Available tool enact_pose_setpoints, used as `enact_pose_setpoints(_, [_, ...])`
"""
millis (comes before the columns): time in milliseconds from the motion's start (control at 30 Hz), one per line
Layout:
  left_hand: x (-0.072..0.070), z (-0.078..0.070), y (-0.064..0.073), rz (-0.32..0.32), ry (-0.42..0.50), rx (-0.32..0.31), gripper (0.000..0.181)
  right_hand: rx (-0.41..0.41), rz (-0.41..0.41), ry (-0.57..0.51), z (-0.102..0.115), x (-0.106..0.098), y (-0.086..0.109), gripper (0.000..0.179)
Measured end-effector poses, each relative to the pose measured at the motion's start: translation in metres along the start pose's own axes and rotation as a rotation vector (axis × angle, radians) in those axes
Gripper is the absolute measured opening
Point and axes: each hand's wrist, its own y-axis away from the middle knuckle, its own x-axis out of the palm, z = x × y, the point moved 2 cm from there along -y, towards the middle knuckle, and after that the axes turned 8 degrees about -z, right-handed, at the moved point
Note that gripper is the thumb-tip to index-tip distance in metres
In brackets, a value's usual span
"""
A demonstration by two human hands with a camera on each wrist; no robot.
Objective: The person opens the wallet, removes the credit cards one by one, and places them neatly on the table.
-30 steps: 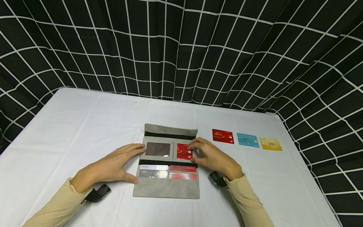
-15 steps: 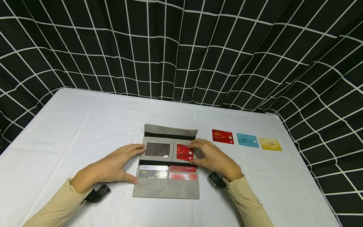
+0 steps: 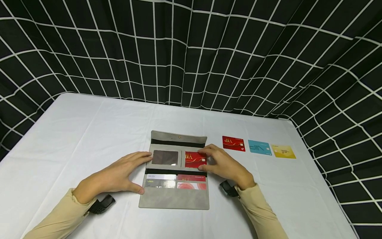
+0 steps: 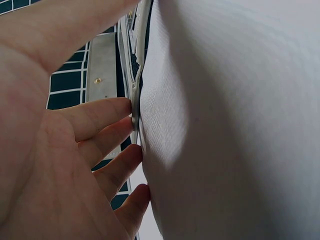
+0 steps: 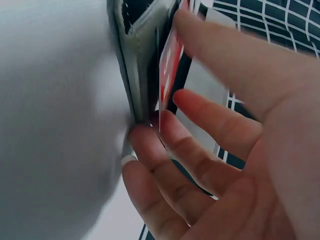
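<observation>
A grey wallet [image 3: 174, 199] lies unfolded on the white table. My right hand [image 3: 224, 166] pinches a red VIP card [image 3: 193, 160] by its right end, at the wallet's upper right pocket. In the right wrist view the red card [image 5: 170, 72] stands out from the pocket's side, between thumb and fingers. On the other side, my left hand [image 3: 119, 174] rests along the wallet's left edge, thumb near the lower corner. Its extended fingers [image 4: 107, 117] touch that edge in the left wrist view. A dark window [image 3: 165, 157] fills the upper left pocket.
Right of the wallet lie another red VIP card [image 3: 233, 143], a blue card [image 3: 259, 147] and a yellow card [image 3: 283, 151] in a row. Several cards sit in the wallet's lower slots. A black gridded curtain [image 3: 167, 53] hangs behind the table [image 3: 89, 132].
The red card has slid to the right in the pocket, showing more of its lettering and sticking out further. My right hand has barely shifted; the left hand stays in place.
</observation>
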Motion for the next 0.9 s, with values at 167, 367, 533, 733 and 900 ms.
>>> enact_pose_setpoints(167, [0.000,0.000,0.000,0.001,0.003,0.000,0.101,0.012,-0.008,-0.012,0.000,0.001,-0.001,0.057])
enact_pose_setpoints(367, [0.000,0.000,0.000,0.001,-0.002,0.003,0.101,-0.017,-0.002,-0.080,-0.004,-0.002,-0.002,0.055])
enact_pose_setpoints(533, [0.001,0.001,0.000,0.004,-0.004,0.000,0.101,0.000,0.003,-0.141,-0.007,-0.004,0.000,0.051])
enact_pose_setpoints(733, [0.001,0.001,-0.001,0.002,-0.010,0.005,0.101,0.068,0.037,-0.218,-0.009,-0.006,0.001,0.043])
enact_pose_setpoints(900, [0.000,0.001,-0.001,0.000,-0.008,0.005,0.100,0.097,0.031,-0.229,-0.010,-0.007,-0.002,0.035])
